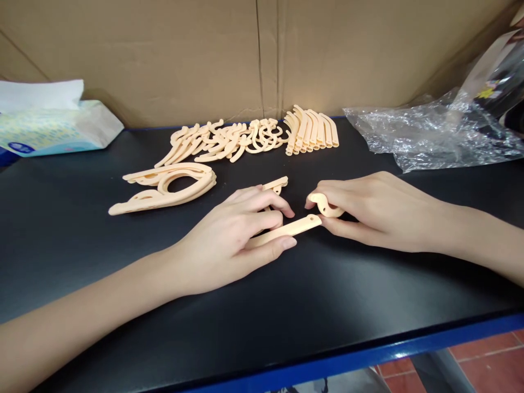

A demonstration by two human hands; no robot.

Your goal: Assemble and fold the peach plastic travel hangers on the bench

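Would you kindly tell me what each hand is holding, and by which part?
The left hand pinches a straight plastic bar along its middle; the right hand grips a curved hook by its lower end.

The left hand (229,234) covers much of the long peach plastic bar (298,225), the right hand (376,213) half the curved peach plastic hook (327,209), and the blue-white tissue pack (49,128) is cropped at left.

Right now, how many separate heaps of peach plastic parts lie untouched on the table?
3: stacked hanger pieces at left, loose hooks at the back, curved bars beside them; the left hand and right hand may hide others.
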